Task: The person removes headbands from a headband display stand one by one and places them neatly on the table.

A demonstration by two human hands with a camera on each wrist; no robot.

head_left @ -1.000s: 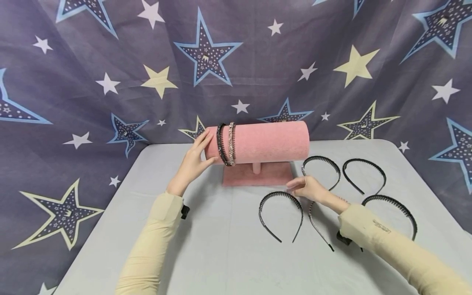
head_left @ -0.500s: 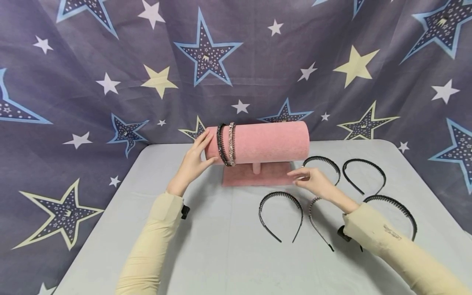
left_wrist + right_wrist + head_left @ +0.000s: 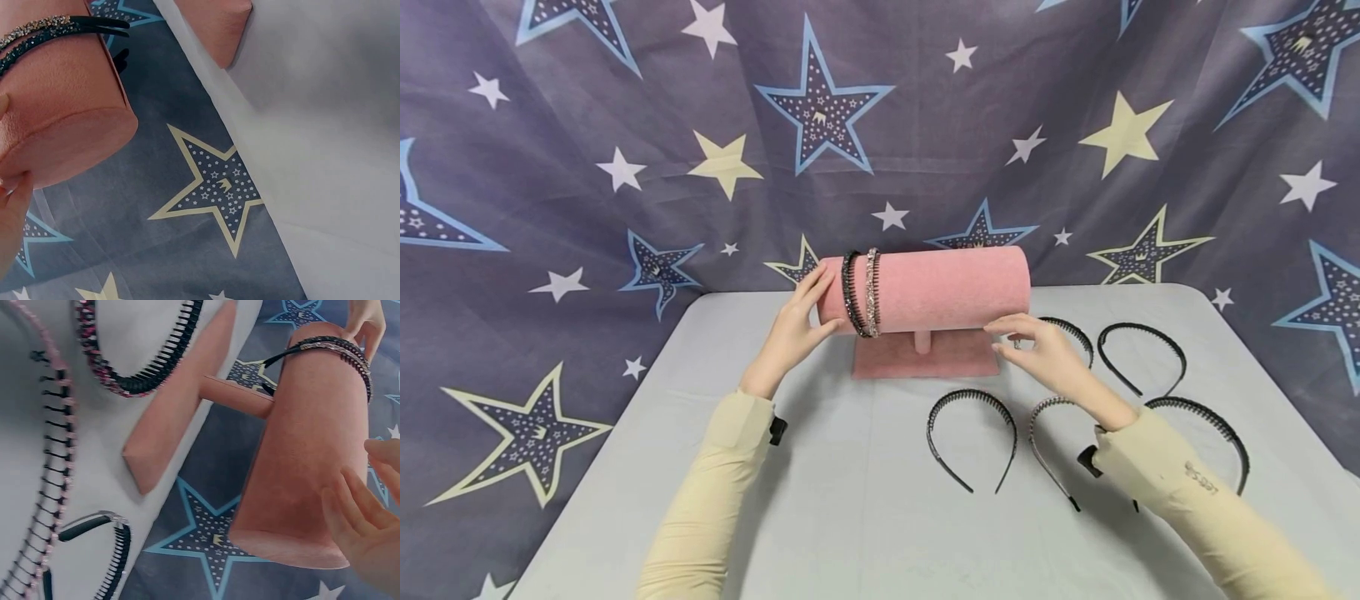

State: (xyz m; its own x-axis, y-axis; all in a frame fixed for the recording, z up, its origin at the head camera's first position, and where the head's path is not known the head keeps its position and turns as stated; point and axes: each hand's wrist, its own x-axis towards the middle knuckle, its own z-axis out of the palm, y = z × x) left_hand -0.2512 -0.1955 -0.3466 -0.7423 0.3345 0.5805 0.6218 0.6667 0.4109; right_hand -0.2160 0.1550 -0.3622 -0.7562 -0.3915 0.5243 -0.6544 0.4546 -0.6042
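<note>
A pink velvety headband stand (image 3: 951, 287) has a horizontal roll on a post and flat base. Around the roll's left part sit a black glittery headband (image 3: 849, 292) and a silvery sparkly headband (image 3: 871, 292), side by side. My left hand (image 3: 786, 337) holds the roll's left end, fingers over the top and thumb at the front. At the lower right end of the roll is my right hand (image 3: 1045, 358), its fingers loosely extended with nothing between them; in the right wrist view these fingers (image 3: 356, 506) overlap the roll near its end.
Several toothed headbands lie on the white-covered table (image 3: 820, 500): a dark headband (image 3: 967, 392) in front of the stand, a pinkish headband (image 3: 1036, 450) below my right forearm, and others such as a black headband (image 3: 1142, 326) at right. A starry curtain (image 3: 925, 150) hangs behind.
My right hand has risen from beside the front headbands to the roll's right end, its fingers spreading a little. The left hand and the stand have stayed in place.
</note>
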